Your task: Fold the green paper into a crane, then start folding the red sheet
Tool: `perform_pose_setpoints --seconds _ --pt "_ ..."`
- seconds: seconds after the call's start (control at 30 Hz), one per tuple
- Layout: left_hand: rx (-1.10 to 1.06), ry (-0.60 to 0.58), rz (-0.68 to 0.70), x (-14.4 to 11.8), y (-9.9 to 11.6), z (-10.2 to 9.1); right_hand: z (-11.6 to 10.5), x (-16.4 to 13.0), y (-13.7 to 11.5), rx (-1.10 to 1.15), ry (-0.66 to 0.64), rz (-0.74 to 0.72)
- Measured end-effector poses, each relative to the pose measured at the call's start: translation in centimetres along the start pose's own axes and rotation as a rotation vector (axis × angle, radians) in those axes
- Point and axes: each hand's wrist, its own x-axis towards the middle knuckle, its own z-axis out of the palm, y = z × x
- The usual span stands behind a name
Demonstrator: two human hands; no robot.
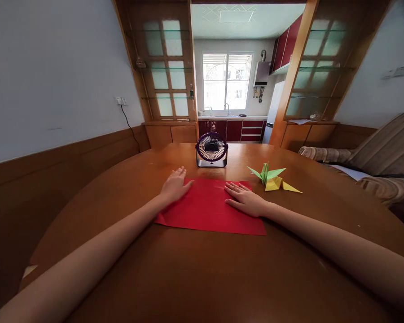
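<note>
A red sheet of paper [208, 208] lies flat on the round wooden table [202, 269] in front of me. My left hand [175, 185] rests palm down on the sheet's far left corner, fingers spread and flat. Palm down as well, my right hand [244, 198] lies on the sheet's far right part. Neither hand holds anything. A green paper crane [265, 172] and a yellow paper crane [278, 184] stand together on the table just right of the sheet, a short way beyond my right hand.
A small purple desk fan [212, 150] stands on the table behind the sheet. A striped sofa [380, 157] is at the right, a wood-panelled wall at the left, and a kitchen with a window lies beyond the table.
</note>
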Motion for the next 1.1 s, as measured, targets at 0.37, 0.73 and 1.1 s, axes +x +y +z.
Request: perform_pose_setpoints --seconds 0.37,0.73,1.1 --pt "-0.048 -0.242 -0.009 -1.1 2.0 1.3 0.1 0.1 0.3 0.039 0.014 -0.015" --pt "0.036 -0.282 -0.123 -0.4 -0.7 1.3 -0.6 -0.6 1.5 0.063 0.414 0.111" --pt "0.141 -0.179 -0.122 -0.3 -2.4 0.5 -1.2 -1.2 0.8 -0.164 0.394 0.284"
